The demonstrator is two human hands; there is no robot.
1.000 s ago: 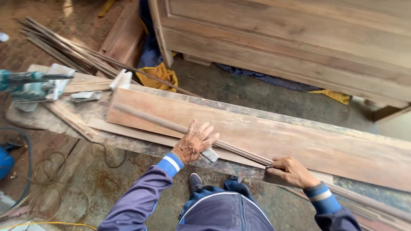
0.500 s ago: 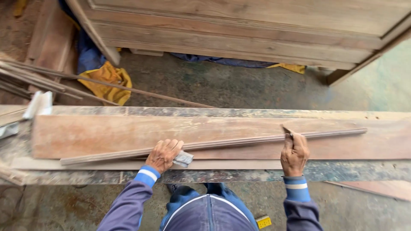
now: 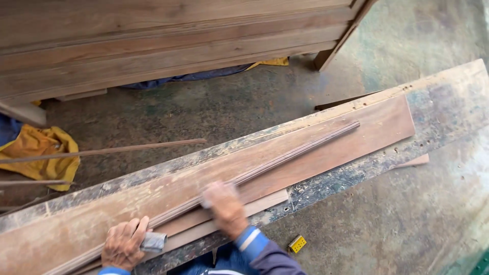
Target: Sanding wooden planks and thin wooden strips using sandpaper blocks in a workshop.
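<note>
A long thin wooden strip [image 3: 305, 145] lies lengthwise on a reddish wooden board [image 3: 356, 135], which rests on a worn, stained bench top [image 3: 448, 102]. My left hand [image 3: 122, 247] is at the near left end, pressing on the strip and gripping a small grey folded pad [image 3: 154, 241]. My right hand [image 3: 224, 206] is blurred by motion, its fingers curled over the strip a little further along. What lies under its fingers is hidden. A thinner pale slat [image 3: 265, 201] sits under the board's near edge.
A large wooden panelled piece [image 3: 153, 40] stands on the concrete floor beyond the bench. A yellow cloth [image 3: 41, 153] and loose thin strips [image 3: 127, 148] lie at the left. A small yellow object [image 3: 297, 244] is on the floor by my legs.
My view has swung right and tilted. My right hand has slid back along the strip toward my left hand, which has stayed at the strip's near end with the grey pad.
</note>
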